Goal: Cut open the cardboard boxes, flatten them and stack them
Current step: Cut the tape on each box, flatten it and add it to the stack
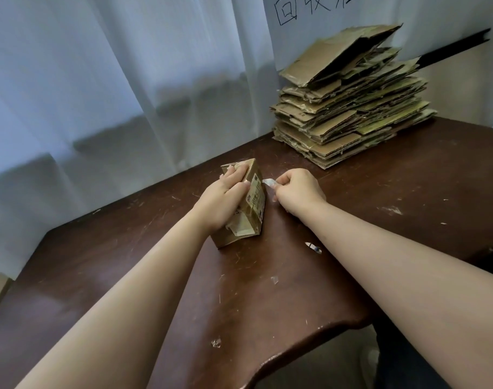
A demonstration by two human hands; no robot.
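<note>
- Dark brown wooden bench (408, 192), scratched, curved near edge, fills centre and right of frame.
- Sheer white curtain (99, 80) across upper left, soft daylight through it.
- White sheet with black handwritten characters (310, 9) at top centre.
- Black strip (453, 46) on wall, upper right.

Single head view, looking forward and down, close over table (296, 276), both forearms entering from below
</note>
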